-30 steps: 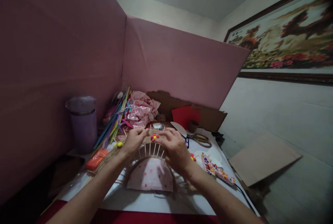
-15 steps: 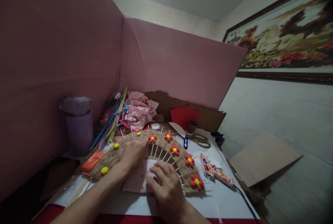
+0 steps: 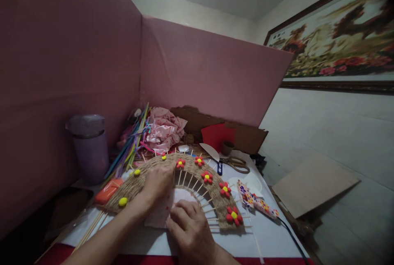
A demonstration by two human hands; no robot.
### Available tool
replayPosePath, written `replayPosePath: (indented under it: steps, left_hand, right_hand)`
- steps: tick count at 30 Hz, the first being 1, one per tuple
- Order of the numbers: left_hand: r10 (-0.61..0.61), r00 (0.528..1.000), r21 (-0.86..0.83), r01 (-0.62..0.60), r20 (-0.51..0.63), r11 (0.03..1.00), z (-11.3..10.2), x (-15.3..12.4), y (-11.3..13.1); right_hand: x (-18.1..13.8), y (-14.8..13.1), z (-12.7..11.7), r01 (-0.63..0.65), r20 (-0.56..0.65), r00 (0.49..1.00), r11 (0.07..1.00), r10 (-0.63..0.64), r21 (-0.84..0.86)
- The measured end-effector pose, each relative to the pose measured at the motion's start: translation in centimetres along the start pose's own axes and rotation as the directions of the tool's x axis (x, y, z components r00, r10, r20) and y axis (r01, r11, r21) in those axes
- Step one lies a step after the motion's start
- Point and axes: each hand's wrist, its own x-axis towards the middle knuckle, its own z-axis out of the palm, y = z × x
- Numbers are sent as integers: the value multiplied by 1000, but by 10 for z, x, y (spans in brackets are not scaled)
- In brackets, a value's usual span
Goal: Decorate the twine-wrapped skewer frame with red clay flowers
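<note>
- Toward the left of the worktop [image 3: 273,240], seeing an orange packet [image 3: 107,191] beside the woven arch [image 3: 191,165], itself spanning mid-worktop.
- At centre, bearing on the arch with the left hand [image 3: 159,183], grip curled; cannot tell if pinching anything.
- Next, resting the right hand [image 3: 191,226] on dotted cloth [image 3: 158,219], grip half curled; cannot tell if holding.
- Farther right, seeing red flowers [image 3: 225,190] dotting the arch.

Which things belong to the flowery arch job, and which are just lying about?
Likely in use: twine arch under the left hand; red-and-yellow flowers; yellow discs; spotted cloth under the right hand.

Probably just lying about: scissors; red sheet; brown pot; purple container.
</note>
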Motion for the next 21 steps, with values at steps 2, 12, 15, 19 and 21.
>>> replayPosePath:
  steps: [2, 12, 15, 19, 21]
  left_hand:
    - [-19, 1000, -28, 19, 9, 999, -2, -1, 0]
    - [-1, 1000, -2, 0, -8, 1000, 0, -3, 3]
    - [-7, 1000, -8, 7, -26, 1000, 0, -3, 1]
    - [-25, 998, -7, 25, -52, 1000, 0, -3, 0]
    - [-14, 999, 0, 14, -37, 1000, 1, -3, 0]
  right_hand:
    - [0, 0, 0, -4, 4, 1000, 1000, 4, 12]
    - [-2, 2, 2, -22, 7, 1000, 999, 22, 46]
    - [-2, 2, 2, -33, 4, 999, 999, 33, 43]
    - [-2, 2, 2, -28, -11, 1000, 998, 29, 55]
    - [-2, 1, 2, -22, -12, 1000, 999, 23, 49]
